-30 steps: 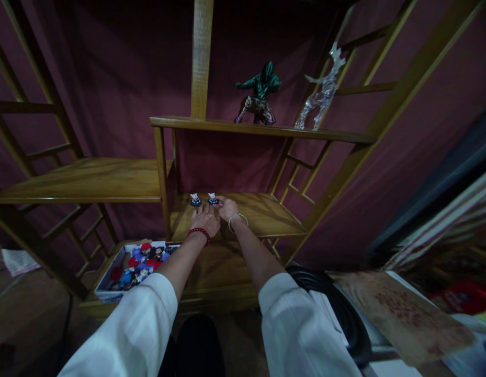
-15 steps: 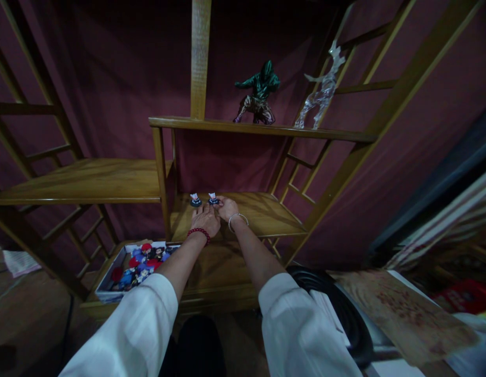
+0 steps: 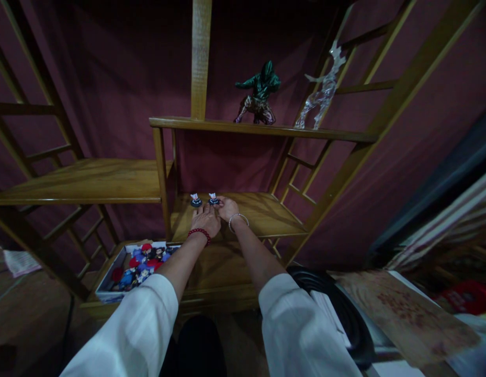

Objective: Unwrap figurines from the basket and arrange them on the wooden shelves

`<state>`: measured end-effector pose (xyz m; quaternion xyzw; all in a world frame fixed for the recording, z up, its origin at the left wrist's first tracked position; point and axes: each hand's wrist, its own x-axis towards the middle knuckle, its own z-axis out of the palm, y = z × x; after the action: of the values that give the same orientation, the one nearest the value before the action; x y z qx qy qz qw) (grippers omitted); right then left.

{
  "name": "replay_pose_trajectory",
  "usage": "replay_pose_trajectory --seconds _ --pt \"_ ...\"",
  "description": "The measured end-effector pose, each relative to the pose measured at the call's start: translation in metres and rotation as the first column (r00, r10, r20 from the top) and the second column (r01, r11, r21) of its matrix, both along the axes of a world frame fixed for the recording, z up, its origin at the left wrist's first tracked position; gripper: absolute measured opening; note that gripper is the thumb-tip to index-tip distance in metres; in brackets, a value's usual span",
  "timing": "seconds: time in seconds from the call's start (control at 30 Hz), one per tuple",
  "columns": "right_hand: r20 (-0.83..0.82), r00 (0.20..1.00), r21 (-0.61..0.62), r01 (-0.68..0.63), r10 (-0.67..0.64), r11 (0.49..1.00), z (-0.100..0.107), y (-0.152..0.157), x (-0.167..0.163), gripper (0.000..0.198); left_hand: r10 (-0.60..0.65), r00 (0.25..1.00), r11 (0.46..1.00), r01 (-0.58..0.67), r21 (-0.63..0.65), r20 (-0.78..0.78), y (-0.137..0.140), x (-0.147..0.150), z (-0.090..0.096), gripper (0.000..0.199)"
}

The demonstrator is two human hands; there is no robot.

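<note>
Left figurine and right figurine upright on shelf, side by side, slightly apart. My right hand narrow, fingertips at right figurine's base; can't tell whether pinching or only touching. My left hand palm-down just in front of both; its grip, can't tell. Figurines look like molded plastic: likely light, stiff, bit slick, easily tipped. Best hold, I judge: sides of dark base, sparing pointed white tops. Box of more figures lower left.
</note>
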<state>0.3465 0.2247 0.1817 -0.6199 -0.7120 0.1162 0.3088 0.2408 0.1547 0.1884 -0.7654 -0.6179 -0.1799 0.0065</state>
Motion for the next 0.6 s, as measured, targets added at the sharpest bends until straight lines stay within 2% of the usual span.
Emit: replay_pose_trajectory --seconds 0.27,0.6 --pt "-0.006 1.000 0.012 0.003 -0.003 1.000 0.0009 -0.0010 -0.0001 0.029 0.000 1.000 1.000 -0.001 0.020 0.025 -0.0009 0.0018 0.0009 0.047" --pt "-0.149 0.988 -0.042 0.028 -0.033 0.999 0.0004 -0.0041 0.0002 0.040 -0.003 0.998 0.995 -0.004 0.101 0.069 -0.0085 -0.0005 0.0050 0.034"
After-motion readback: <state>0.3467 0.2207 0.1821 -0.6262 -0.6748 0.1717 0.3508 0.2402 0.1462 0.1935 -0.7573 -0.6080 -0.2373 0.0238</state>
